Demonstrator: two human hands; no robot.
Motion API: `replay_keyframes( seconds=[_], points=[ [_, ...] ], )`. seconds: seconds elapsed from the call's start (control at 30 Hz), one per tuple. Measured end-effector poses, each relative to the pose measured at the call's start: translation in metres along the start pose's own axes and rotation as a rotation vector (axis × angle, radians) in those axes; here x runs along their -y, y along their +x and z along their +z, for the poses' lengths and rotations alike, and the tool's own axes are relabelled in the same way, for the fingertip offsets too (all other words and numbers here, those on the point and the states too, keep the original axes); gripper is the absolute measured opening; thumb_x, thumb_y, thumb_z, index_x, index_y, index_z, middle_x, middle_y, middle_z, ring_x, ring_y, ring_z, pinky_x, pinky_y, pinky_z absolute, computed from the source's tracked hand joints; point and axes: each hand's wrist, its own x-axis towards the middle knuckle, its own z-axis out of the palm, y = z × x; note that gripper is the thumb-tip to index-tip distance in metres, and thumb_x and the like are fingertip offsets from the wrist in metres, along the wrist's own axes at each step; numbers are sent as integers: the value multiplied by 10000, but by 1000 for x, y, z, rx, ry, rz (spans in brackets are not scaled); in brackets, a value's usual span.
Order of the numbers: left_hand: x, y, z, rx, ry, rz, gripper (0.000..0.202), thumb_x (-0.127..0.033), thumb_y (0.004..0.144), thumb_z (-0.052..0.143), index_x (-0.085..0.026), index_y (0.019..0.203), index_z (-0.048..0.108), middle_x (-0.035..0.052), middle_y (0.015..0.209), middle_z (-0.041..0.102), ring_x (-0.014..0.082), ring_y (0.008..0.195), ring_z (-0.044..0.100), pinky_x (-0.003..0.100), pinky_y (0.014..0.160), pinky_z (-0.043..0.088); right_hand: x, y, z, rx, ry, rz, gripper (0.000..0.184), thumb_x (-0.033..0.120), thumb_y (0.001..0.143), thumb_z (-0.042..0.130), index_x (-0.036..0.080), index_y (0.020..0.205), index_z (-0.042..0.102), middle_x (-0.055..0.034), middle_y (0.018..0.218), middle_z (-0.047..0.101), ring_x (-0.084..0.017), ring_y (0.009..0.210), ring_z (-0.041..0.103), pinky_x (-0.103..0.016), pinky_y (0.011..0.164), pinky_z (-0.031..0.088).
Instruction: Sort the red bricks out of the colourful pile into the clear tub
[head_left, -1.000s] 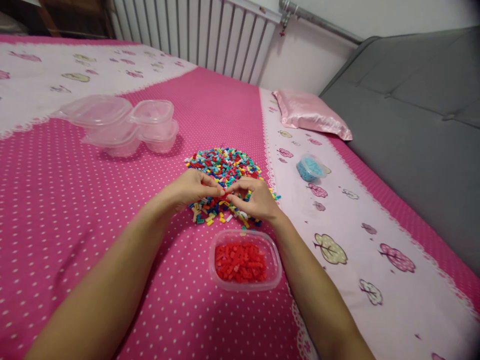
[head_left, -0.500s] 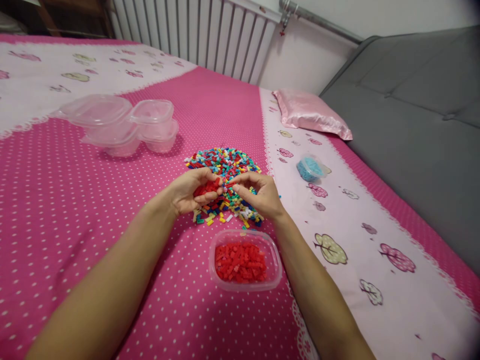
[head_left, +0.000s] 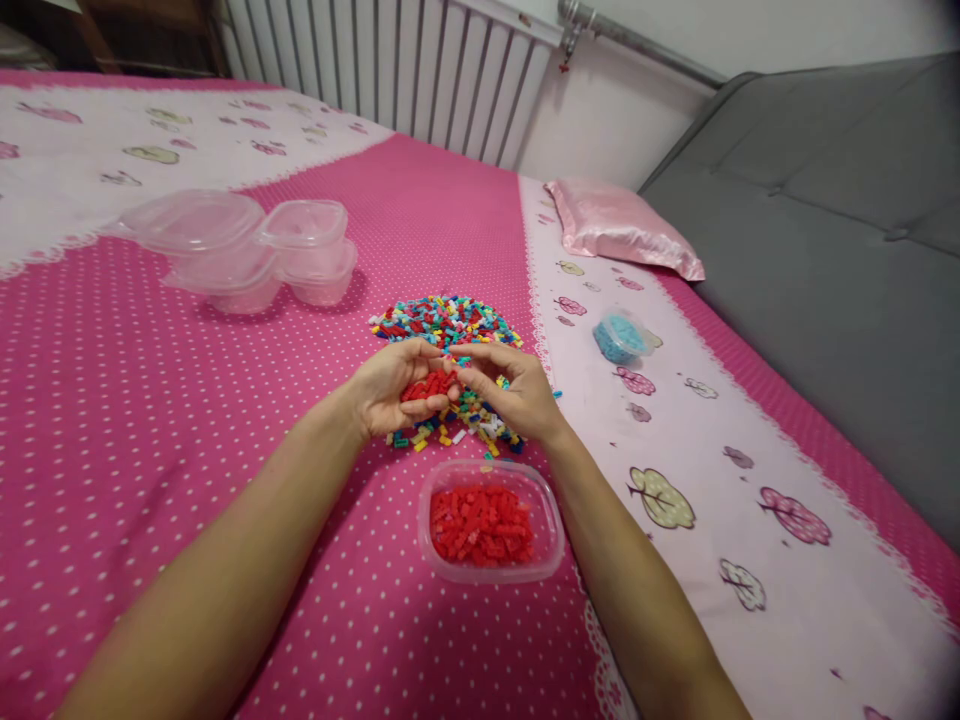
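Note:
My left hand (head_left: 401, 388) is cupped palm up over the near part of a multicoloured pile of small toy building bricks (head_left: 450, 318). A heap of red bricks (head_left: 429, 386) lies in its palm, with the fingers curled around them. My right hand (head_left: 514, 388) meets it from the right. Its thumb and forefinger are apart at the left fingertips, and no brick shows between them. Closer to me, a clear plastic container (head_left: 551, 510) holds many red bricks (head_left: 480, 525).
Stacked clear containers (head_left: 315, 255) stand at the left back on the pink dotted bedspread (head_left: 225, 420). To the right is a small clear tub of blue bricks (head_left: 619, 338). Behind it lie a pink pillow (head_left: 622, 225) and a grey headboard (head_left: 825, 220). A radiator (head_left: 390, 75) lines the wall.
The red brick that my right fingers pinched is no longer seen between them, and those fingers have parted. My left hand has shifted slightly right and nearer, its palm more visible.

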Motion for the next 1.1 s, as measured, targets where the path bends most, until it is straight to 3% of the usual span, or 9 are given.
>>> replay_keyframes(
  seconds=[0.1, 0.23, 0.33, 0.67, 0.87, 1.1],
  points=[
    [-6, -5, -1, -49, -75, 60, 259, -162, 801, 362, -113, 655, 571, 99, 527, 575, 79, 287, 375, 146, 223, 248, -4, 0, 1, -2, -9, 7, 201, 304, 865, 606, 196, 1006, 701, -12, 780, 644, -111, 636, 525, -253, 607, 425],
    [-14, -10, -6, -142, -206, 171, 238, -137, 812, 371, -138, 628, 523, 64, 518, 528, 77, 321, 383, 130, 229, 252, -10, -1, 6, 222, -192, -81, 94, 206, 838, 650, 203, 897, 723, -25, 839, 675, -136, 766, 572, -292, 756, 439],
    [-16, -9, -10, -184, -268, 191, 237, -117, 822, 364, -151, 619, 482, 36, 518, 495, 63, 320, 358, 116, 225, 230, -16, -1, 11, 350, -331, -161, 124, 232, 823, 685, 226, 937, 732, -34, 887, 667, -160, 854, 560, -333, 845, 405],
    [-12, -6, -6, -203, -261, 190, 257, -91, 844, 335, -144, 648, 492, 39, 534, 503, 66, 330, 378, 112, 234, 232, -18, -3, 17, 382, -431, -153, 99, 263, 822, 680, 204, 892, 718, -35, 865, 643, -170, 850, 546, -318, 835, 383],
    [-12, -7, -6, -224, -231, 174, 268, -119, 862, 332, -140, 658, 506, 41, 543, 510, 70, 348, 393, 109, 227, 244, -15, -2, 15, 288, -351, -143, 53, 225, 790, 666, 193, 810, 703, -32, 813, 671, -169, 808, 576, -325, 825, 417],
    [-4, -1, 0, -193, -130, 142, 328, -145, 893, 324, -120, 647, 539, 70, 530, 541, 89, 328, 434, 125, 219, 231, 2, 1, -6, -82, -131, -69, 70, 229, 782, 634, 187, 796, 689, -22, 763, 652, -143, 708, 554, -292, 690, 451]
  ],
)
